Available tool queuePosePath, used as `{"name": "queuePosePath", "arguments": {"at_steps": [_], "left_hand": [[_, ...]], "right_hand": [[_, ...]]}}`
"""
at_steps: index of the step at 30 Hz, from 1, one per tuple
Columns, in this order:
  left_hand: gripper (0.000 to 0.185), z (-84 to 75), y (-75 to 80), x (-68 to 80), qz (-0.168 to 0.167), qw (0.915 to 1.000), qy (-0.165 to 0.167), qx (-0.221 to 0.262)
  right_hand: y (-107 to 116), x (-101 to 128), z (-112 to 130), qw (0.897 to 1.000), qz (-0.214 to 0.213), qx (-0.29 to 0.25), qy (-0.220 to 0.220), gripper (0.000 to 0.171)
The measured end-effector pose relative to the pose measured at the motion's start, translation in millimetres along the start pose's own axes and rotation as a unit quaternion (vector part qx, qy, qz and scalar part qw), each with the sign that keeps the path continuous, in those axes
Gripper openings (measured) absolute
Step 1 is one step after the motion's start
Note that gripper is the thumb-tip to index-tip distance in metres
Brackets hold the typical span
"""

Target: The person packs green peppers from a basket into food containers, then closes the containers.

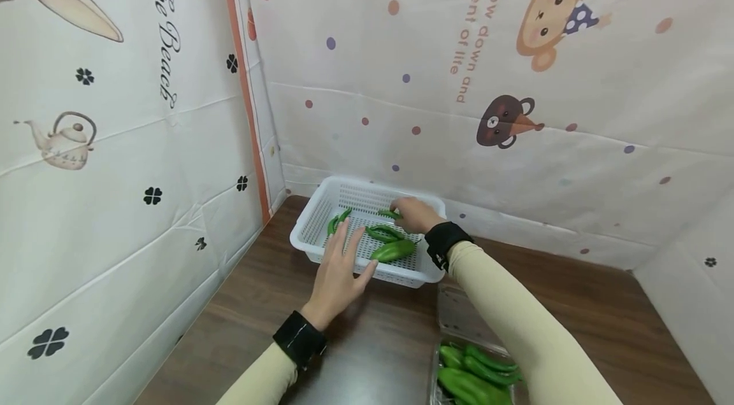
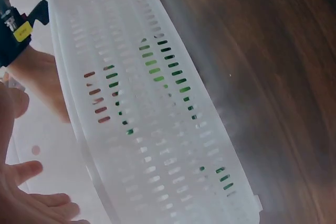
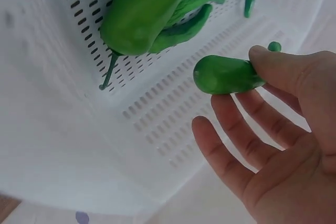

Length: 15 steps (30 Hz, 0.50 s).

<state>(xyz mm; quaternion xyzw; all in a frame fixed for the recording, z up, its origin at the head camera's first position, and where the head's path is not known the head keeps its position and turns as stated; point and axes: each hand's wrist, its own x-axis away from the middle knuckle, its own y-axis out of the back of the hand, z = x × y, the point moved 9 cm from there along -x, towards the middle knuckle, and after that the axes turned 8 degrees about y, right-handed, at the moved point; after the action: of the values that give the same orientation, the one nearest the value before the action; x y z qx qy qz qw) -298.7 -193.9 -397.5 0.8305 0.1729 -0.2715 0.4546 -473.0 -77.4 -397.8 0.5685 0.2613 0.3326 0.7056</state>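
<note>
A white perforated plastic basket (image 1: 401,273) stands on the table against the back cloth, holding green peppers. Inside it lie a large plump pepper (image 1: 394,251), slender curved peppers (image 1: 385,234) in the middle and more slender ones (image 1: 339,219) at the left. Over the basket's back right, my right hand (image 1: 417,215) pinches a small green pepper (image 3: 226,75) between thumb and fingers. My left hand (image 1: 337,281) is at the basket's front side, fingers spread and holding nothing; whether it touches the rim is unclear. In the left wrist view the basket's outer wall (image 2: 157,150) fills the middle.
A clear plastic box (image 1: 434,386) with several green peppers (image 1: 476,383) sits at the front right, partly behind my right arm. Its transparent lid (image 1: 466,312) lies toward the basket. Printed cloth (image 1: 355,61) hangs behind and at both sides of the brown wooden table (image 1: 241,335).
</note>
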Motion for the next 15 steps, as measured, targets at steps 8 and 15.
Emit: {"name": "queuePosePath", "arguments": {"at_steps": [8, 15], "left_hand": [[0.087, -19.7, -6.2, 4.4, -0.005, 0.9989, -0.044, 0.016], [0.091, -37.0, -9.0, 3.1, 0.006, 0.9974, -0.067, 0.026]], "right_hand": [[8.7, 31.5, 16.9, 0.995, -0.065, 0.007, 0.08, 0.036], [26.2, 56.8, 29.0, 0.986, -0.11, 0.0, 0.128, 0.037]]}}
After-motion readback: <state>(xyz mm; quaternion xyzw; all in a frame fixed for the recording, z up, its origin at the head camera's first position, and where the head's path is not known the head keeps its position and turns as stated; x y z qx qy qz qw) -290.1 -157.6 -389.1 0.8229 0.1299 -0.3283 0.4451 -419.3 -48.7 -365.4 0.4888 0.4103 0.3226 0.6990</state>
